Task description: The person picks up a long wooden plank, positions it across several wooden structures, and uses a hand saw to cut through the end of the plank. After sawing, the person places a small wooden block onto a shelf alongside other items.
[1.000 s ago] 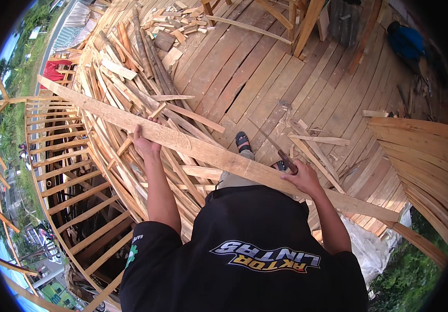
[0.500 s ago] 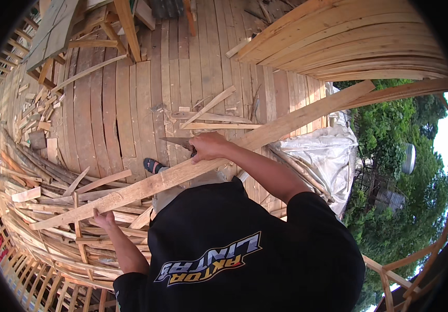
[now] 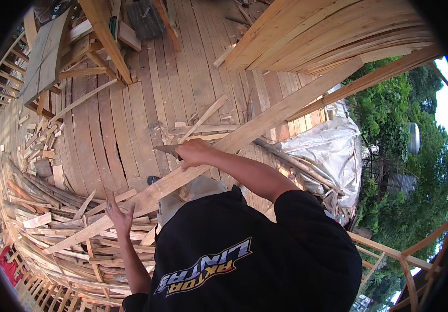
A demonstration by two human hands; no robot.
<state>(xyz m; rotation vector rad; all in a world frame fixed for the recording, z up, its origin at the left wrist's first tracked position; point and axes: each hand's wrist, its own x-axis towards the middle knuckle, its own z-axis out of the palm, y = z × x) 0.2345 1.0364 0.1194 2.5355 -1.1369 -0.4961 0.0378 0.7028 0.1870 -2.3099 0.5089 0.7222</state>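
Running slantwise across the view, low at its left end and high at its right, a long plank (image 3: 232, 142) crosses in front of the person, above a board deck (image 3: 94, 119). Farthest left, on the plank's far side, stands a rough bench (image 3: 47, 52), with a scatter of offcuts (image 3: 42, 138) closer to the plank. Around and beneath the plank's left end spreads a heap of wood strips (image 3: 60, 208). Next rightward, the left hand (image 3: 120, 216) is at the plank's left part, fingers spread and thumb apart, not closed round it; whether the palm presses on the wood I cannot tell. About midway along the plank, the right hand (image 3: 194, 153) is clamped on a saw (image 3: 165, 148), its blade pointing left on the plank's far side. Rightward again, a curved wall of boards (image 3: 312, 36) rises beyond the plank's right half, while crumpled plastic sheeting (image 3: 333, 143) lies on its near side, with foliage (image 3: 421, 156) past its right end. The step in hand looks like managing the plank's position; any next shift would seem to call for the left fingers to close on its edge, blade clear of them.
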